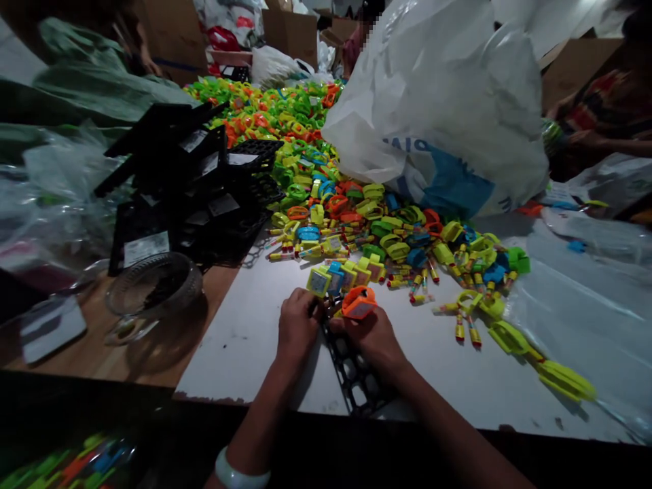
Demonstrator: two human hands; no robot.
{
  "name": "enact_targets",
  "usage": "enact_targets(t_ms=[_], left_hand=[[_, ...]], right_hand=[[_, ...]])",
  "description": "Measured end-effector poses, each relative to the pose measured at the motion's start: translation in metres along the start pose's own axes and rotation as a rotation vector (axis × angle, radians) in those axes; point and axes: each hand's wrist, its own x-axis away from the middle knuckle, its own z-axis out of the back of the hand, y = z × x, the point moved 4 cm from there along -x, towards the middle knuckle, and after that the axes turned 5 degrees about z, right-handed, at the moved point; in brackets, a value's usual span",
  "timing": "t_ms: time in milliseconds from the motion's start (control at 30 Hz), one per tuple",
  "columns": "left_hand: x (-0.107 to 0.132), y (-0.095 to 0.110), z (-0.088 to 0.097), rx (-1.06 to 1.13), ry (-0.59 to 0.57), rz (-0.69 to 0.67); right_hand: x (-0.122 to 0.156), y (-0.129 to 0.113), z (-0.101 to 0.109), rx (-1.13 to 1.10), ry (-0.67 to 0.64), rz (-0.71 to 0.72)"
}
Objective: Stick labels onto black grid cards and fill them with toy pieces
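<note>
Right hand (374, 336) holds orange toy (359, 302); blue print on bag (448, 102) seems illegible.

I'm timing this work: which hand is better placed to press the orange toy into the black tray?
Right, probably: the right hand holds the orange toy above the tray; the left hand sits beside it, at the tray's edge.

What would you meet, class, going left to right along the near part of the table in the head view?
Glass bowl → left hand → right hand → long yellow toy. The black tray under the hands is left out because it overlaps them.
</note>
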Motion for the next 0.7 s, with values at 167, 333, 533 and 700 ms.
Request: enact_targets(t_ms=[167, 333, 533, 700], left_hand=[[0.000, -0.001, 0.000, 0.020, 0.001, -0.001], [0.000, -0.002, -0.001, 0.039, -0.002, 0.001], [0.002, -0.001, -0.001, 0.031, 0.020, 0.013], [0.001, -0.004, -0.004, 0.006, 0.019, 0.019]], right_hand=[[-0.007, 0.007, -0.009, 0.380, 0.022, 0.134], [-0.005, 0.002, -0.014, 0.504, -0.004, 0.273], [0.001, 0.007, -0.025, 0.643, 0.050, 0.375], [0.000, 0.005, -0.027, 0.677, 0.060, 0.336]])
